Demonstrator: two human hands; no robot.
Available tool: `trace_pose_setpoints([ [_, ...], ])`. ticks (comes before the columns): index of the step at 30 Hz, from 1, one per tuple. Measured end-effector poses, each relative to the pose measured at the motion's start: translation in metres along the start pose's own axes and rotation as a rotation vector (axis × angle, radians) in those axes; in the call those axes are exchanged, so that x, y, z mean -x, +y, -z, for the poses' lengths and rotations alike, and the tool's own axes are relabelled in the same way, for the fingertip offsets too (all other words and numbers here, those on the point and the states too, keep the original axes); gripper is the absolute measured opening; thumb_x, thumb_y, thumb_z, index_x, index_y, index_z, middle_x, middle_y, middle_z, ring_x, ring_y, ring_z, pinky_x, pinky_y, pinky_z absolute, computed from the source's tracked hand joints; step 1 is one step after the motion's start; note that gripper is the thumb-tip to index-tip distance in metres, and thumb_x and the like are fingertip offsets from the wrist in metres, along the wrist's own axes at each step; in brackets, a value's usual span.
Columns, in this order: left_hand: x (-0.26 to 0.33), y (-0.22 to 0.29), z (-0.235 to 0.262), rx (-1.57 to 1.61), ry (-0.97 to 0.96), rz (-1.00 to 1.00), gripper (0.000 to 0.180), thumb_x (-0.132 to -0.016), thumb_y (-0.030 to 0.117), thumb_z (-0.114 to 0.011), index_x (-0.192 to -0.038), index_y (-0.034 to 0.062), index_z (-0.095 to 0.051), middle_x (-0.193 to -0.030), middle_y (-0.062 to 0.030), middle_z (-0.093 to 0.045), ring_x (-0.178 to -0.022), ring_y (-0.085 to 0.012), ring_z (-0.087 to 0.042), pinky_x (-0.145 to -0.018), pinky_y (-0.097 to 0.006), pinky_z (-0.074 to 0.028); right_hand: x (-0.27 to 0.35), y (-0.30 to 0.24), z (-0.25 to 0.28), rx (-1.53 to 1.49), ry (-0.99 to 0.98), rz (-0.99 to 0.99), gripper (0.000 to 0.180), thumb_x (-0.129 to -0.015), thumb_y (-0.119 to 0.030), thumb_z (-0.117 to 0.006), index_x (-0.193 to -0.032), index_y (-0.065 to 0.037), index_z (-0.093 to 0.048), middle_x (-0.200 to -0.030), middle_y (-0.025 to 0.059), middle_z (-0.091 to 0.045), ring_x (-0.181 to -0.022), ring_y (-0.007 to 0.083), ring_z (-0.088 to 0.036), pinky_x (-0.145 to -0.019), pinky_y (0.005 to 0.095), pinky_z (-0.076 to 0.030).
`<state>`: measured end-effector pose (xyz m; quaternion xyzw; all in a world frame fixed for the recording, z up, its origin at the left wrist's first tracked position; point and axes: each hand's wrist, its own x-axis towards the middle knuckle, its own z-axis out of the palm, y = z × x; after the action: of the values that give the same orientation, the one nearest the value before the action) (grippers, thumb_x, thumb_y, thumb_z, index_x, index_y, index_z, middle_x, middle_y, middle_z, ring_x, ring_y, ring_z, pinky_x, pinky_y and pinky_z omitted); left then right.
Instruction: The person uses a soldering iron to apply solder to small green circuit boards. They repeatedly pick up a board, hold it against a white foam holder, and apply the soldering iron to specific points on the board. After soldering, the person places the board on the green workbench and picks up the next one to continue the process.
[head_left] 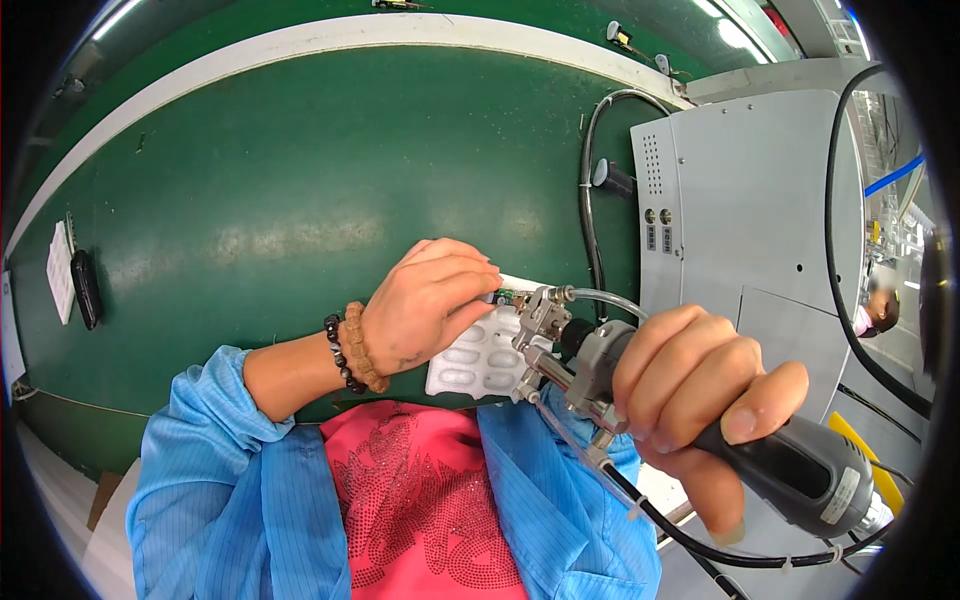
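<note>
My left hand is closed, thumb and fingers pinching a small green circuit board that is mostly hidden behind the fingertips. My right hand wraps round the dark handle of a handheld tool with a grey metal head, clear tubes and a black hose. The tip end of this tool is close beside the board; whether they touch I cannot tell. Below my left fingers lies a white moulded tray with rounded pockets, partly covered by the tool's head and tubes.
At the right stands a large grey metal cabinet, with a thick black cable curving on its left and a dark cylinder near it. A black case and white paper lie at the far left. Another person is far right.
</note>
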<state>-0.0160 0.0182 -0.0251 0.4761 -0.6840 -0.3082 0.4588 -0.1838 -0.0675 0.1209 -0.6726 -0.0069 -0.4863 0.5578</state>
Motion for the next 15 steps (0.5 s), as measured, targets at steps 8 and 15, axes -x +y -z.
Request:
trace_pose_setpoints([
  [8,-0.0033,-0.0016,0.0018,0.008,0.026,-0.012,0.031,-0.069,0.005,-0.082,-0.098,0.0019,-0.07,-0.101,-0.0097,-0.07,-0.1,-0.0308,-0.065,-0.087,-0.04,-0.052,-0.0003,0.0069,0.003,-0.011,-0.02,-0.014,0.051,-0.086,-0.047,-0.075,-0.106,-0.009,-0.046,-0.066,0.0002,-0.057,-0.048,0.011,-0.057,-0.042,0.0232,-0.047],
  [15,-0.003,-0.0009,0.0022,0.011,0.007,-0.006,0.029,-0.07,0.005,-0.081,-0.096,0.0023,-0.071,-0.099,-0.0096,-0.07,-0.098,-0.0305,-0.066,-0.086,-0.04,-0.053,-0.0052,0.0092,-0.0003,0.002,-0.062,-0.054,0.047,-0.087,-0.042,-0.076,-0.101,-0.011,-0.043,-0.066,-0.0006,-0.056,-0.047,0.0107,-0.056,-0.042,0.0234,-0.046],
])
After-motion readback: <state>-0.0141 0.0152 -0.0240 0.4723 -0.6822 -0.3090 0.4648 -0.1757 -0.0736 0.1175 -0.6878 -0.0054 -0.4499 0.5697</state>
